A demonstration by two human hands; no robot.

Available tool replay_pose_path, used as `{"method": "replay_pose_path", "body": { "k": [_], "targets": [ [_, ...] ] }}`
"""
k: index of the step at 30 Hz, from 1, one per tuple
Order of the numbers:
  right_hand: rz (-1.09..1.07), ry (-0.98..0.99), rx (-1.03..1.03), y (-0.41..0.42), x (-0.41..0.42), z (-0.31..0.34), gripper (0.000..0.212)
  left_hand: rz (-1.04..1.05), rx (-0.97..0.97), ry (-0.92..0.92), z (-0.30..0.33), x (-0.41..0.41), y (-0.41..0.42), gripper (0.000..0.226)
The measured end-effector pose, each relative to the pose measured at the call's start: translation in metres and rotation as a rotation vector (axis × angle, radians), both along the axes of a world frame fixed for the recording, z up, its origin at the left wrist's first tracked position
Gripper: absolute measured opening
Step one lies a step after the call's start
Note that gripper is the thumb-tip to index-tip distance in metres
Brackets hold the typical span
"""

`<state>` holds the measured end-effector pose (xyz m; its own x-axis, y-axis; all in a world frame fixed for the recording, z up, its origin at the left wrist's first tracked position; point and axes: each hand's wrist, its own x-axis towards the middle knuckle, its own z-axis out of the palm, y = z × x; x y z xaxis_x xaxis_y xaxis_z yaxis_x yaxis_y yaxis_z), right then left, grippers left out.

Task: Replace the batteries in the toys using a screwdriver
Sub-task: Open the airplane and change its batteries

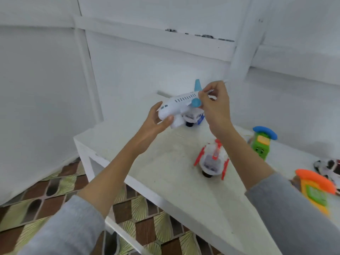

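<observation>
Handling of the toy airplane [179,105] above the worktop [165,162]: left hand [156,122] grips its nose, right hand [213,105] fingers pinch its tail. Next, likely, flipping it to expose the battery cover.

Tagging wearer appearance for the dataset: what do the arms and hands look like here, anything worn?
Both hands, left hand and right hand, are bare: no gloves, rings or watch visible. Each arm has a plain light grey sleeve, the left sleeve and right sleeve, pushed up so the forearms are uncovered. No markings or logos show on the fabric.
</observation>
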<state>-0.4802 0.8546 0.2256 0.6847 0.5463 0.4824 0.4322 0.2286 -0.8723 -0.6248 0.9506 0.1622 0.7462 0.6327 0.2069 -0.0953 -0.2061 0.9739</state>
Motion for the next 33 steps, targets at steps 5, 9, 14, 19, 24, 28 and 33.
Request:
{"method": "replay_pose_path", "body": {
  "k": [5, 9, 14, 19, 24, 28, 33],
  "targets": [
    [-0.026, 0.177, -0.012, 0.073, -0.026, -0.037, 0.027, -0.036, 0.002, 0.132, -0.019, -0.026, 0.079, 0.085],
    [-0.041, 0.311, -0.089, 0.110, -0.037, -0.074, 0.033, -0.027, -0.048, 0.164, -0.037, -0.034, 0.124, 0.079],
    [-0.093, 0.488, -0.141, 0.145, -0.041, -0.115, 0.039, -0.045, -0.118, 0.206, -0.060, -0.034, 0.158, 0.084],
    [-0.072, 0.606, -0.181, 0.166, -0.038, -0.142, 0.041, -0.049, -0.138, 0.237, -0.072, -0.033, 0.186, 0.086],
    [-0.062, 0.612, -0.190, 0.175, -0.037, -0.153, 0.039, -0.060, -0.125, 0.268, -0.083, -0.033, 0.197, 0.090],
    [-0.095, 0.613, -0.234, 0.180, -0.035, -0.157, 0.036, -0.062, -0.083, 0.280, -0.084, -0.029, 0.202, 0.091],
    [-0.095, 0.599, -0.292, 0.180, -0.038, -0.161, 0.028, -0.063, -0.017, 0.299, -0.084, -0.030, 0.205, 0.092]
  ]
}}
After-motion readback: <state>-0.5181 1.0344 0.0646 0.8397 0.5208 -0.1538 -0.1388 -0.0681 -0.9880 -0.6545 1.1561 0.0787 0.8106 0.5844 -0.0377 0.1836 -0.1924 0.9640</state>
